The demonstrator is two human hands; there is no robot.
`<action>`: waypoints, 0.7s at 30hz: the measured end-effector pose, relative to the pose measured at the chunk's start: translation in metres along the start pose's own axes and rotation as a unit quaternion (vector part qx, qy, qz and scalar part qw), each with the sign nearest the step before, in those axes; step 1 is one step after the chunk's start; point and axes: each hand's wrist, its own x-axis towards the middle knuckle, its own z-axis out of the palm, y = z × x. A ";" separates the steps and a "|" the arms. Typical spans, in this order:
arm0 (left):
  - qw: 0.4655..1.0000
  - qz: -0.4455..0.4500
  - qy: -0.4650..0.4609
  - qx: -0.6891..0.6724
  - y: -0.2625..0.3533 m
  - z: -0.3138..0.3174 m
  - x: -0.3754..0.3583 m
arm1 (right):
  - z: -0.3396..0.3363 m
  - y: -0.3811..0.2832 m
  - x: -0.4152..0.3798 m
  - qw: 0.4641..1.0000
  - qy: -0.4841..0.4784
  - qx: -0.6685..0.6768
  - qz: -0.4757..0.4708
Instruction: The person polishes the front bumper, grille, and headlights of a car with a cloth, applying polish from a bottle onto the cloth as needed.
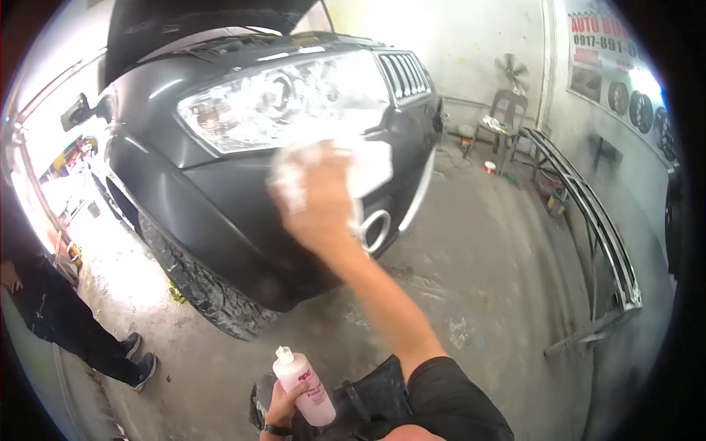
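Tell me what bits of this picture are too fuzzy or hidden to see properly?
All in the head view:
- Right hand and white cloth: motion blur smears the fingers.
- Bumper: partly hidden behind that hand and cloth.
- Pink bottle label: too small to read; the left hand covers one side.
- Person at the left edge: cut off, only legs and shoes show.
- Wall sign: cut off at the top edge.

Car: fills 10 to 12 o'clock, nose toward 3.
Right hand: centre, on the bumper below the headlight.
Left hand: 6 o'clock, around the bottle.
Bystander's legs: 8 o'clock, beside the tyre.
Chair: 1 o'clock, behind the car.
Loose bumper: 3 o'clock, against the wall.
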 end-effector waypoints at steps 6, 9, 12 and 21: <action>0.999 -0.007 -0.034 0.003 -0.002 0.022 0.015 | -0.042 -0.009 0.031 0.679 -0.213 0.680 0.179; 0.999 -0.006 -0.032 -0.007 -0.004 0.014 0.015 | -0.021 0.110 -0.024 0.994 0.043 0.011 0.102; 1.000 -0.003 -0.014 0.004 -0.001 0.006 0.006 | -0.024 0.211 -0.040 0.957 0.098 0.184 0.202; 0.999 0.010 0.024 0.042 -0.007 -0.008 -0.014 | 0.004 0.226 -0.154 0.937 0.092 0.078 0.327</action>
